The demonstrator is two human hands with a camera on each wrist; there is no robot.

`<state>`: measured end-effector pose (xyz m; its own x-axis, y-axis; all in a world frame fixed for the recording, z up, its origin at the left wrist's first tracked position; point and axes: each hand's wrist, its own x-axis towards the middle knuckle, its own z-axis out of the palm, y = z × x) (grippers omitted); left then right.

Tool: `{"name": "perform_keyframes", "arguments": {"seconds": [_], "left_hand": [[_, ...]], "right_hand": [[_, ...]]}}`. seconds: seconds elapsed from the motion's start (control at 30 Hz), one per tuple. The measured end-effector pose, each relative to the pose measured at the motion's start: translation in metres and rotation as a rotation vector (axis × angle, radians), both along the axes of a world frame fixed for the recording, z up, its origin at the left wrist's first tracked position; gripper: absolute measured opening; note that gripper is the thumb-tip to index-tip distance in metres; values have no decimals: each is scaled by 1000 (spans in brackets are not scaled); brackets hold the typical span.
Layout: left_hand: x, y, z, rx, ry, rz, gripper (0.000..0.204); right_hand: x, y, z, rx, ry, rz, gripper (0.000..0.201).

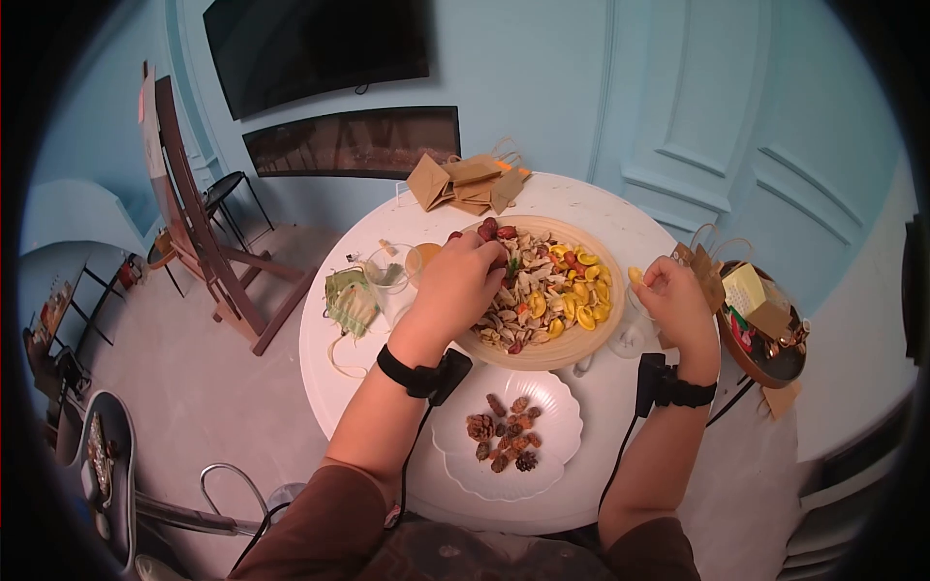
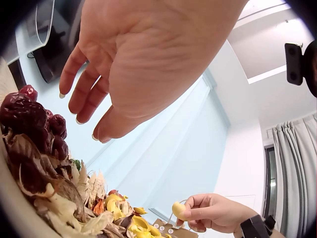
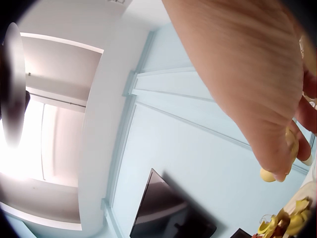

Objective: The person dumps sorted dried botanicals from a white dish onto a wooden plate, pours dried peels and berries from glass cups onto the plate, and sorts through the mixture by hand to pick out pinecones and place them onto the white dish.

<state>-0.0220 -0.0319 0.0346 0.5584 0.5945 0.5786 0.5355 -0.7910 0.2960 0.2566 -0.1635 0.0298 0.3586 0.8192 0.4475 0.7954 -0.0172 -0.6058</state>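
My left hand (image 1: 457, 286) hovers over the left side of a round wooden bowl (image 1: 528, 359), with its fingers loosely extended and nothing between them in the left wrist view. Beneath it lie wrinkled dark red dates (image 2: 29, 116) and curled brown-beige dried pieces (image 1: 505, 308). Bright yellow curled dried pieces (image 1: 587, 295) fill the bowl's right part. Just beyond the right rim, my right hand (image 1: 675, 302) pinches a small, rounded pale yellow piece (image 2: 179, 210) between thumb and fingers. Part of that piece is hidden behind the thumb in the right wrist view.
A white scalloped plate (image 1: 453, 455) with several pine cones (image 1: 480, 427) sits nearest me. Left of the bowl stand a clear glass (image 1: 386, 269) and a green pouch (image 1: 350, 302). Brown paper bags (image 1: 473, 181) lie at the back; a clear glass (image 1: 628, 339) stands below my right hand.
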Motion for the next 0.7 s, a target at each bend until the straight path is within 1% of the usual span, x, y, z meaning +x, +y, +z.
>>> {"name": "perform_keyframes", "arguments": {"seconds": [0.03,0.07,0.1,0.13,0.2,0.27,0.3,0.37,0.43,0.53,0.6,0.63,0.7], "left_hand": [[2,2,1,36,21,-22,12],[4,5,3,73,43,-42,13],[7,9,5,79,52,-44,13],[11,14,7,76,103,-54,14],[21,23,8,79,161,-68,15],[31,32,8,64,301,-69,18],[36,35,8,70,308,-69,18],[44,39,6,91,421,-43,19],[49,42,6,86,455,-40,19],[52,47,2,80,509,-28,20],[53,49,1,84,533,-20,20],[52,48,3,70,540,-31,20],[53,48,4,56,553,-45,20]], "right_hand": [[3,-3,0,4,8,-6,19],[4,-5,1,-42,31,-56,20],[6,-6,1,-88,55,-104,20],[8,-7,0,-82,65,-106,20],[13,-9,-5,-146,16,-143,21],[20,-7,-12,-147,17,-149,20],[22,-6,-15,-155,10,-153,20],[24,-6,-18,-160,-9,-158,20],[26,-8,-17,-167,-30,-166,20],[19,-11,-9,-190,26,-147,18],[14,-12,-5,-83,40,-142,18],[13,-10,-5,-82,46,-146,18],[10,-4,-7,-31,56,-45,17]]}}
